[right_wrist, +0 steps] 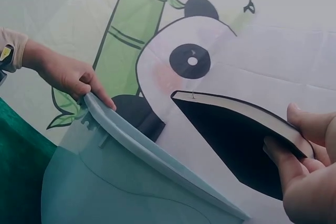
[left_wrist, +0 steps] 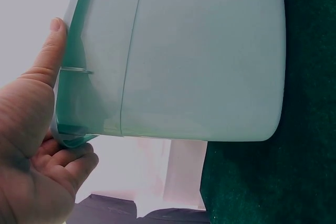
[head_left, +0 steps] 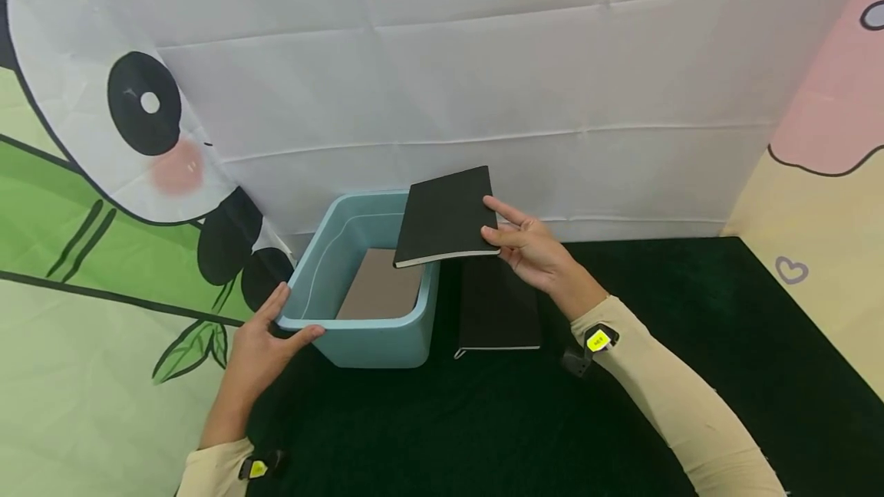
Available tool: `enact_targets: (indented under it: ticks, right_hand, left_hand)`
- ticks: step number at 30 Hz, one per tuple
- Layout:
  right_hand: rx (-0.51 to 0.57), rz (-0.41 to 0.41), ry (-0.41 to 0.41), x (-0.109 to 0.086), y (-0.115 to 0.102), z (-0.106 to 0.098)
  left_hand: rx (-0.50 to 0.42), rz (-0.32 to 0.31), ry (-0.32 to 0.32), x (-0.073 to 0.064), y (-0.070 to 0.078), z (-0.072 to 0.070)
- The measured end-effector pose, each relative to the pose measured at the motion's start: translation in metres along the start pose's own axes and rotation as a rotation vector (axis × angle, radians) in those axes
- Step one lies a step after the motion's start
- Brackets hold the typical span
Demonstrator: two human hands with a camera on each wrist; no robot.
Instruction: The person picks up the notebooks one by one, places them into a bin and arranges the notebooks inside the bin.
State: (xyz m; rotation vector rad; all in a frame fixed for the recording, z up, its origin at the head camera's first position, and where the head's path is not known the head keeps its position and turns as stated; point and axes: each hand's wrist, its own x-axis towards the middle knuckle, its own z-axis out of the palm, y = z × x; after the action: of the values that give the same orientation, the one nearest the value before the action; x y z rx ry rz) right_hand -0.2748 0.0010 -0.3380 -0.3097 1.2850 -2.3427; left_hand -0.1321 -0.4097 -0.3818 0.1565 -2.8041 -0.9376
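Note:
A light blue plastic bin (head_left: 383, 343) stands on the dark green cloth, with a flat grey-brown piece (head_left: 376, 286) lying inside. My left hand (head_left: 265, 343) grips the bin's near left corner, thumb along the front rim and fingers at the side. In the left wrist view that hand (left_wrist: 47, 124) curls around the rim. My right hand (head_left: 532, 248) pinches the right edge of a black notebook (head_left: 449, 213), held tilted over the bin's right rim. The right wrist view shows the notebook (right_wrist: 231, 140) between thumb and fingers. A second black notebook (head_left: 499, 309) lies beside the bin, partly hidden.
Dark green cloth (head_left: 497, 420) covers the table. Behind it rises a white backdrop (head_left: 483, 83), with a panda drawing (head_left: 145, 106) at the left and a pink and yellow panel (head_left: 822, 213) at the right. The bin stands close to the backdrop.

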Motion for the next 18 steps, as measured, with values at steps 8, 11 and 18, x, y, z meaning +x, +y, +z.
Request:
enact_targets:
  ticks: [8, 11, 18]
  right_hand:
    - [-0.034, 0.036, 0.034, 0.025, 0.017, 0.018]
    - [-0.054, 0.048, 0.042, 0.033, 0.024, 0.025]
    - [-0.1, 0.063, 0.052, 0.047, 0.039, 0.04]
  left_hand:
    - [-0.002, 0.012, 0.001, 0.001, 0.0, 0.003]
    - [0.006, 0.008, 0.0, 0.001, 0.001, 0.003]
    - [0.012, 0.01, 0.012, 0.0, 0.001, 0.003]
